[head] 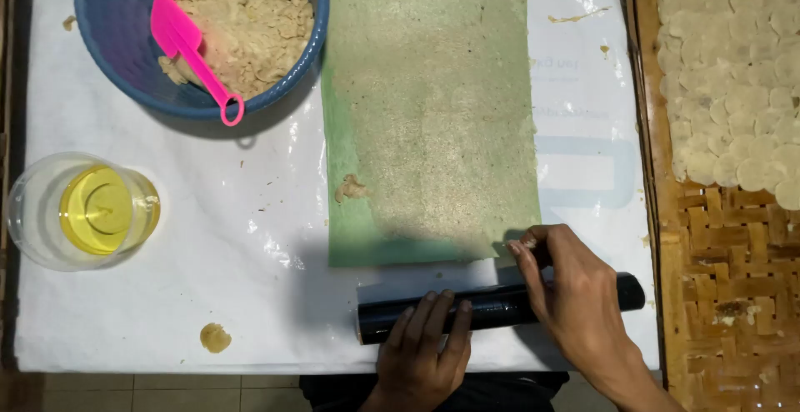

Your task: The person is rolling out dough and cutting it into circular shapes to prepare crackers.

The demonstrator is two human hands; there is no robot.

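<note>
Now, bowl: round blue plastic bowl (108, 54) at the bench's far left, holding lumpy beige dough (250, 20) and a pink plastic spatula (187, 45).
Cup: clear plastic cup (33, 212) at left, with yellow oil (96, 209) inside.
Sheet: green rectangular sheet (429, 112) spread with a thin dough layer, lying mid-bench on white plastic cover (208, 295).
Roller: black cylindrical roller (500, 305) just below the sheet's near edge.
Left hand (425, 345): fingers flat on the roller, grip open.
Right hand (575, 295): arched over the roller, fingertips pinching the sheet's near right corner.
Tray: woven bamboo tray (717, 295) at right, carrying pale round dough discs (733, 70).
</note>
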